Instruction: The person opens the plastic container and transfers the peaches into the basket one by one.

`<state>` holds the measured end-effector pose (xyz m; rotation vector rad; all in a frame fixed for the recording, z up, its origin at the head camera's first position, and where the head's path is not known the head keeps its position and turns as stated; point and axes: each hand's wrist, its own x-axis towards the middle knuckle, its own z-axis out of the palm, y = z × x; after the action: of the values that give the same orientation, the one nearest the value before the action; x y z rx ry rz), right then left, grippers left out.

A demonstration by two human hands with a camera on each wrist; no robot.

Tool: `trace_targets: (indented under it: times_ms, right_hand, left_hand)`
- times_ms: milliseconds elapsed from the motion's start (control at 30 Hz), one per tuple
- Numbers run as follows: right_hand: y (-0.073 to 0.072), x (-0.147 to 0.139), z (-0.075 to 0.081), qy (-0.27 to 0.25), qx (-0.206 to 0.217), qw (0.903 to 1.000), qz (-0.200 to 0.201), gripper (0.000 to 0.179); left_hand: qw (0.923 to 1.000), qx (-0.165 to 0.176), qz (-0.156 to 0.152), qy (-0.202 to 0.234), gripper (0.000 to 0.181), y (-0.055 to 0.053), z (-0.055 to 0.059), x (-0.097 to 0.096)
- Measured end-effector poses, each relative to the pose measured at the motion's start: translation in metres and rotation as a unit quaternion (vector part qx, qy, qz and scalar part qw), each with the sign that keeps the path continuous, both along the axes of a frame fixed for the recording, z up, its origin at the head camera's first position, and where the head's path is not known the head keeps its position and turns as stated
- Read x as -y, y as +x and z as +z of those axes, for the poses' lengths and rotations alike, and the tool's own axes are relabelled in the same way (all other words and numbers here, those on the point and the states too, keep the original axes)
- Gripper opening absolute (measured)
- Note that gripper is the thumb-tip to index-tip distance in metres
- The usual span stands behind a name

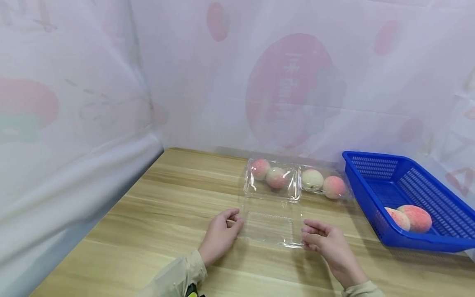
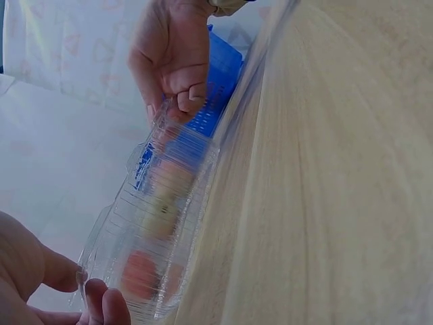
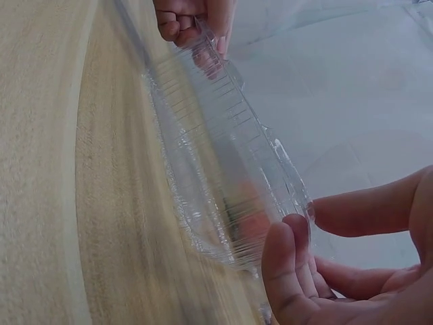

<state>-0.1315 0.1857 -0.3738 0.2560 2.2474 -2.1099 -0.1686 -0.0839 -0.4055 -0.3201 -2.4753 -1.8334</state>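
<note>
A clear plastic clamshell box [image 1: 272, 227] stands near the middle of the wooden table, just off or on its surface. My left hand [image 1: 222, 235] pinches its left rim between thumb and fingers. At the right rim, my right hand [image 1: 330, 247] does the same; in the right wrist view its fingertips [image 3: 287, 250] bend over the box edge. Right behind is a clear section [image 1: 256, 189] with two pink-and-white peaches [image 1: 276, 178]; whether it joins the held part, I cannot tell. Both hands show in the left wrist view, the left [image 2: 40, 277] nearer.
To the right of that section, another clear box [image 1: 318, 190] holds two peaches [image 1: 335, 187]. A blue plastic basket [image 1: 375, 202] at the right carries two more peaches [image 1: 415, 218]. A white printed curtain [image 1: 193, 103] hangs along the table's back and left sides.
</note>
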Motion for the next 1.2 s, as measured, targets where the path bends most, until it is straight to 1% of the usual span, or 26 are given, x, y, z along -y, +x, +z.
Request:
trace_targets:
  times_ms: [233,500,667,933,1200]
  right_hand:
    - [-0.0003,0.0004,0.0003,0.003,-0.006,1.0000,0.004,0.049]
    - [-0.0008,-0.0002,0.0011,0.002,-0.007,1.0000,0.001,0.048]
    - [0.0000,-0.0005,0.0001,-0.003,-0.010,0.9999,0.006,0.048]
    - [0.0019,-0.0001,0.0003,-0.004,-0.018,0.9998,-0.003,0.047]
    - [0.0032,0.0010,0.0029,0.000,-0.021,0.9997,-0.009,0.048]
  left_hand:
    - [1.0000,0.000,0.004,0.004,0.039,0.0006,-0.0016,0.0005]
    - [0.9999,0.003,0.004,0.013,0.038,0.0012,0.0015,-0.0005]
    - [0.9999,0.003,0.004,0.011,0.038,0.0007,0.0000,-0.0002]
    - [0.9997,0.004,0.004,0.023,0.039,0.0018,-0.0010,-0.0006]
    - [0.9997,0.006,0.002,0.025,0.039,0.0009,-0.0009,-0.0009]
